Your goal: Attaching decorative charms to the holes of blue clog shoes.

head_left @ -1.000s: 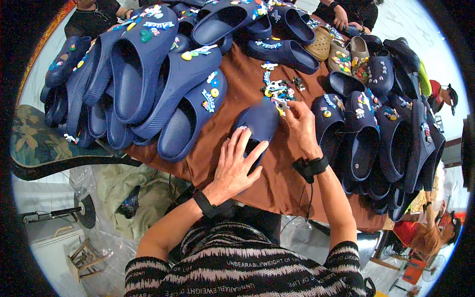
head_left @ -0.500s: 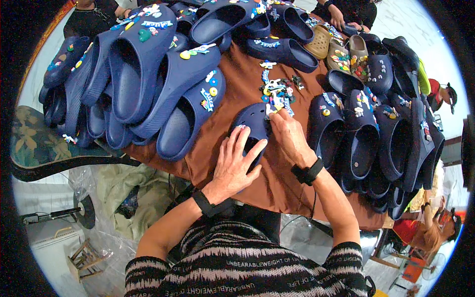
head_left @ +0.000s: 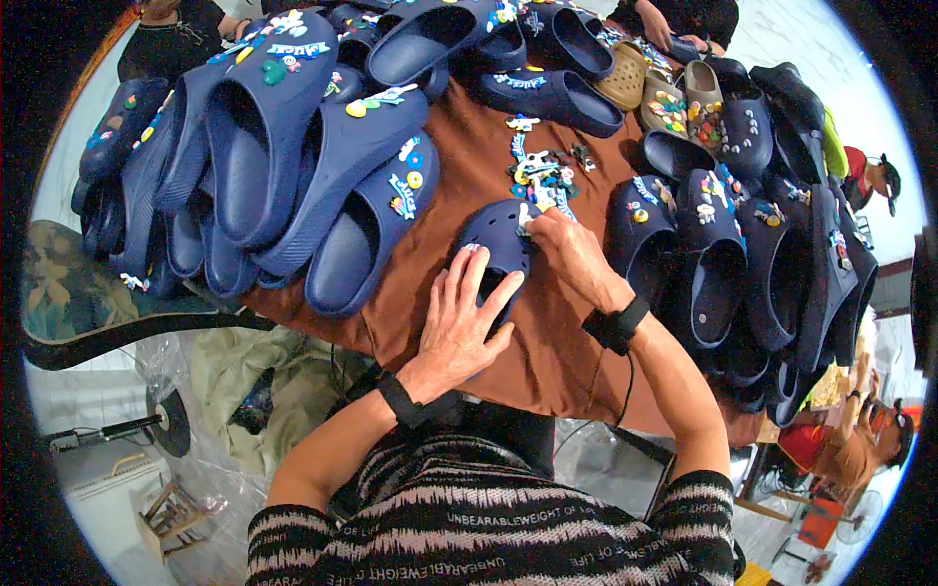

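A navy blue clog (head_left: 496,227) with holes in its upper lies in front of me, toe pointing away. My left hand (head_left: 459,311) is closed round it, some fingers on the upper and others over the foot opening. At the clog's right front side, my right hand (head_left: 576,256) pinches a small white shoe charm (head_left: 525,213) against the upper; the fingers hide most of it. Just beyond lies a loose pile of colourful charms (head_left: 547,176) in white, yellow, blue, green and black.
Decorated navy clogs are heaped at the left (head_left: 244,146) and in a row at the right (head_left: 711,254). Tan clogs (head_left: 620,76) stand at the far right. Brown cloth (head_left: 440,342) covers the table. Other people's hands (head_left: 655,27) work across it.
The clog stays under my left hand. My right hand still pinches at its side, with the wrist shifted slightly right. The view has moved a little.
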Demonstrator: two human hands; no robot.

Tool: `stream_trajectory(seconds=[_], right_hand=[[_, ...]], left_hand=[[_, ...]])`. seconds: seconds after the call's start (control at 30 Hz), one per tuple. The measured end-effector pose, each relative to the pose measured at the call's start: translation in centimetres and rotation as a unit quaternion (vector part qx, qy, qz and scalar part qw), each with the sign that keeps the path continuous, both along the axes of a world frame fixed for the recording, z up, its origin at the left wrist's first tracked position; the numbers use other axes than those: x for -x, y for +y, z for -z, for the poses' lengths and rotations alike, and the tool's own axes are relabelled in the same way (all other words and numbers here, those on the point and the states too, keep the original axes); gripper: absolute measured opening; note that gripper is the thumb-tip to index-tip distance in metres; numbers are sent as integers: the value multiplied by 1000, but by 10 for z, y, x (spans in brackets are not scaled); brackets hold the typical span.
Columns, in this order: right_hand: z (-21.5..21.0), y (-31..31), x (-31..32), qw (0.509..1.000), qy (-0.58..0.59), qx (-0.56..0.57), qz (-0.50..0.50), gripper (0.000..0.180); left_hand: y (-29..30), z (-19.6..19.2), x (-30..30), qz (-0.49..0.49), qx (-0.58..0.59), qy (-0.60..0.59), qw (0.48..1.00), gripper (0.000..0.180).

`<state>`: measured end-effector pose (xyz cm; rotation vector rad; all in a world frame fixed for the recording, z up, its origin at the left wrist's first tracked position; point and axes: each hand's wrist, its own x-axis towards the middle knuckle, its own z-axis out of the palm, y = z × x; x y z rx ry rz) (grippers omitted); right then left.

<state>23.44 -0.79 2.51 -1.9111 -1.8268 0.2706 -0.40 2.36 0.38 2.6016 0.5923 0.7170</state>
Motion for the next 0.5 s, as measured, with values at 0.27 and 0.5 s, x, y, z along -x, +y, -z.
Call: stream_trajectory(seconds=[0.27,0.5], right_hand=[[26,-21,7,967,231,-104,31,33],[7,-18,26,916,362,-47,169,36]], left_hand=[[-1,1,0,2,-7,-10,1000,74],[0,1,1,3,-3,-2,1000,77]])
